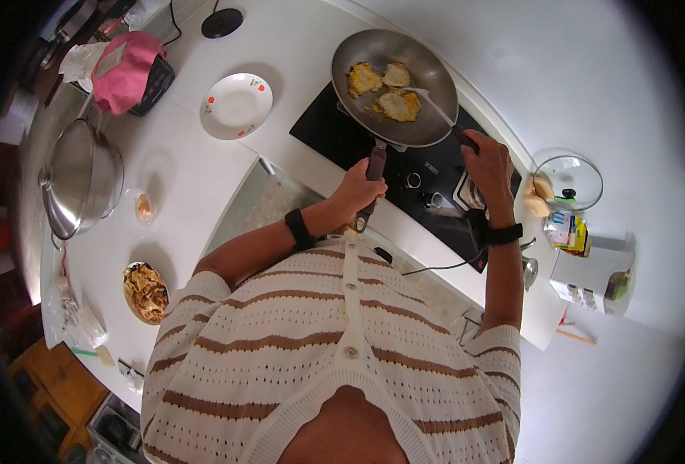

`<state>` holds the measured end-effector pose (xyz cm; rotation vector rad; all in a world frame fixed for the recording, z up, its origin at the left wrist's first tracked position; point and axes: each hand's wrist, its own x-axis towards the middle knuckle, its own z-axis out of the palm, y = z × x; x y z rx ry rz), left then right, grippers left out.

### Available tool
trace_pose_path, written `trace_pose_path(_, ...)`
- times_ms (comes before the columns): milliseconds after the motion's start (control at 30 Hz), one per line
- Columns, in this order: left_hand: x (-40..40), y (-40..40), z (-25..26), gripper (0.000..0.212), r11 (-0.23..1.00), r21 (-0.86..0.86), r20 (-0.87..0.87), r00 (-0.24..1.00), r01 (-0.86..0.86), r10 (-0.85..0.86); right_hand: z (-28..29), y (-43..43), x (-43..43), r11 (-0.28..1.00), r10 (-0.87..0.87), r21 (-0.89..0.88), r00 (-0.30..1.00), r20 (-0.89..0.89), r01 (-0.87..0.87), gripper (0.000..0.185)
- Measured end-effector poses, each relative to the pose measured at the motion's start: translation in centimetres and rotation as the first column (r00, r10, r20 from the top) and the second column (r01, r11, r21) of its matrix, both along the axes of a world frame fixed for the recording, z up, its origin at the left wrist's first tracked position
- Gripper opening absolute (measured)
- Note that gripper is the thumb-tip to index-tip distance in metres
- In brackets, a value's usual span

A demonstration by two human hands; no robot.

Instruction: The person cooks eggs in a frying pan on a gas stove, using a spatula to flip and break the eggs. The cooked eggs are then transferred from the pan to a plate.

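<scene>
My left hand (357, 194) grips the brown handle of a metal frying pan (435, 64), which is over the upper part of a black glass cooktop (330, 133). Three fried egg pieces are in the pan: one at the left (365, 79), a smaller one at the top (397, 75) and one lower down (399, 107). My right hand (489, 165) holds the dark handle of a spatula (435, 105); its metal end reaches into the pan beside the eggs. A white plate with red flower prints (237, 106) lies on the counter left of the pan.
A lidded steel pot (78, 174), a small clear dish with something orange (144, 207) and a dish of brown food (145, 293) stand at the left. A pink cloth (123, 69) covers a black appliance. A glass lid (580, 180) and food packets (568, 232) are right of the cooktop.
</scene>
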<state>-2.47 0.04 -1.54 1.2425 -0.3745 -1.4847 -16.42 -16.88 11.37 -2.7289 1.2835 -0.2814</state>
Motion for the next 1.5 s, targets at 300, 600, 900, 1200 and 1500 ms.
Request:
trace_pose_path(300,-0.3,-0.3,-1.0,0.040,1.000,-0.020,0.006,1.000,-0.018,0.018,1.6,1.3,-0.8,0.994,0.074,0.087,0.996,-0.058,-0.068,0.026)
trace_pose_path(600,-0.5,-0.6,-0.5,0.040,1.000,-0.014,0.040,0.999,-0.016,0.017,1.4,0.9,-0.5,0.983,0.183,0.008,0.980,-0.080,-0.183,0.025)
trace_pose_path(900,-0.5,-0.5,-0.4,0.047,1.000,-0.003,0.033,0.999,-0.008,0.009,4.8,1.3,-3.0,0.998,0.044,0.053,0.996,-0.076,-0.040,0.024)
trace_pose_path(1200,-0.9,-0.7,-0.6,0.047,1.000,-0.019,0.032,0.999,-0.007,0.007,4.1,2.7,-2.8,0.987,0.078,0.151,0.991,-0.109,-0.061,0.021)
trace_pose_path(1500,-1.0,-0.8,-0.8,0.049,1.000,-0.023,0.029,1.000,-0.008,0.009,3.2,1.9,-2.3,0.998,0.035,-0.044,0.998,-0.049,-0.037,0.022)
